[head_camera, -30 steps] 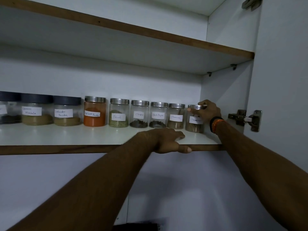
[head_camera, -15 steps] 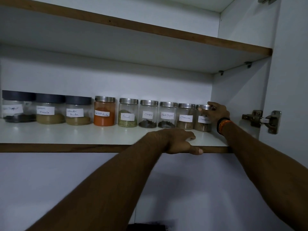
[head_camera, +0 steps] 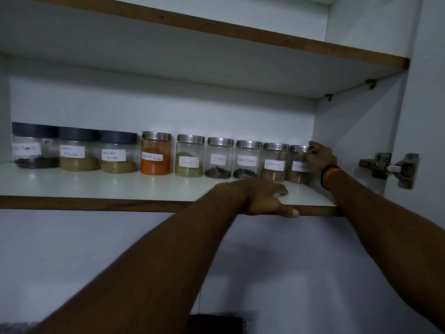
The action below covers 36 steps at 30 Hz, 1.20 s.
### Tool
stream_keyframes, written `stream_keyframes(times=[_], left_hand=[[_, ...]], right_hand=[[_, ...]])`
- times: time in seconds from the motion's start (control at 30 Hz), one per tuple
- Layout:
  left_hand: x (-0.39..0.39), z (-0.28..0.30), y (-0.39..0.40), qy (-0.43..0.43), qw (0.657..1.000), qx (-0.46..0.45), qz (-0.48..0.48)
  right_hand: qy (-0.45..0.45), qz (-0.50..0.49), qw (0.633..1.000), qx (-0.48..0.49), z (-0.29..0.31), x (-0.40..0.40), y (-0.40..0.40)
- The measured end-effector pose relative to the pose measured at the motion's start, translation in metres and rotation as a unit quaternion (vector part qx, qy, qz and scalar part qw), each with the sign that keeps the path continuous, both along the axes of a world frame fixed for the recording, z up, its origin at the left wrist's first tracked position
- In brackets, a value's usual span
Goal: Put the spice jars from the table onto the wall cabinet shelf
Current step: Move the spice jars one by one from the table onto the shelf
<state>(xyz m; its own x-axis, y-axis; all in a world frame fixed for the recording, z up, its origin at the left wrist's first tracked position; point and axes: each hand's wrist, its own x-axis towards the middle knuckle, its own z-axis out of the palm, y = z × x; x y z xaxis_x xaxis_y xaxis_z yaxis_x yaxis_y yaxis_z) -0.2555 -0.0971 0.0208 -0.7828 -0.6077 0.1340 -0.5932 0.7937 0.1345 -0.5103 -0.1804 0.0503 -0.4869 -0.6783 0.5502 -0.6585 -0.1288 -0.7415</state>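
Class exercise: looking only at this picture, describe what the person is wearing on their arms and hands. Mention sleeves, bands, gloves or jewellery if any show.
Both forearms are bare up to the frame's edge, with no sleeve showing. The left hand has no glove, ring or band visible. At the wrist of the right hand sits a black band with orange thread beside it. No gloves are worn.

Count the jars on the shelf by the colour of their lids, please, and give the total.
Dark lids: 3
Silver lids: 6
Total: 9 jars
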Motion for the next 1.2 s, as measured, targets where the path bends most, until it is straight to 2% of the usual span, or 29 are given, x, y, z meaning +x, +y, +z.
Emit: stream_keyframes(times=[0.43, 0.63, 0.8, 0.9, 0.97, 1.07, 1.2], left_hand=[[0.0, 0.0, 0.0, -0.008, 1.0, -0.003, 0.005], [-0.001, 0.0, -0.001, -0.011, 1.0, -0.007, 0.009], [0.004, -0.001, 0.002, -0.041, 0.995, -0.086, 0.024], [0.007, -0.005, 0.004, -0.062, 0.979, -0.192, 0.036], [0.008, -0.008, 0.006, -0.064, 0.972, -0.224, 0.039], [0.01, -0.011, 0.01, -0.065, 0.97, -0.229, 0.042], [0.012, -0.014, 0.02, -0.062, 0.982, -0.169, 0.051]], right_hand=[[0.027, 0.019, 0.998, 0.056, 0.004, -0.004, 0.0], [0.023, -0.025, 0.999, 0.014, 0.0, 0.005, 0.009], [0.052, -0.062, 0.997, -0.014, 0.002, 0.018, 0.029], [0.07, -0.039, 0.997, -0.002, -0.001, 0.029, 0.042], [0.091, -0.019, 0.996, 0.0, -0.002, 0.04, 0.053], [0.124, 0.024, 0.992, 0.01, -0.004, 0.062, 0.072], [0.17, 0.063, 0.983, 0.016, -0.008, 0.081, 0.099]])
